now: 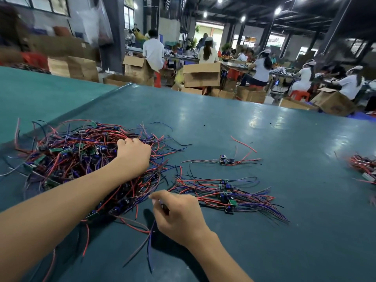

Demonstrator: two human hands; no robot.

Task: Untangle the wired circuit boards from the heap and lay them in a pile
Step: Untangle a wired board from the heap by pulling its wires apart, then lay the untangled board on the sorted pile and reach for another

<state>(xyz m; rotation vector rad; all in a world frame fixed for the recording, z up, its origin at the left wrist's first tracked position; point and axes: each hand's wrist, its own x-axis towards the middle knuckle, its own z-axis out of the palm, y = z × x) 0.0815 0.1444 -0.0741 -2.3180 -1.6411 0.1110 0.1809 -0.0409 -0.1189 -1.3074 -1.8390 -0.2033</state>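
A tangled heap of small green circuit boards with red, blue and black wires lies on the left of the teal table. My left hand is buried in the heap's right side, fingers curled into the wires. My right hand hovers at the heap's near edge and pinches a dark board whose wires trail down below it. Right of that hand lies a sorted pile of wired boards, their wires spread sideways. A single wired board lies apart, farther back.
Another bundle of wired boards sits at the table's right edge. A loose red wire lies behind the single board. Beyond the table's far edge are cardboard boxes and seated workers at benches.
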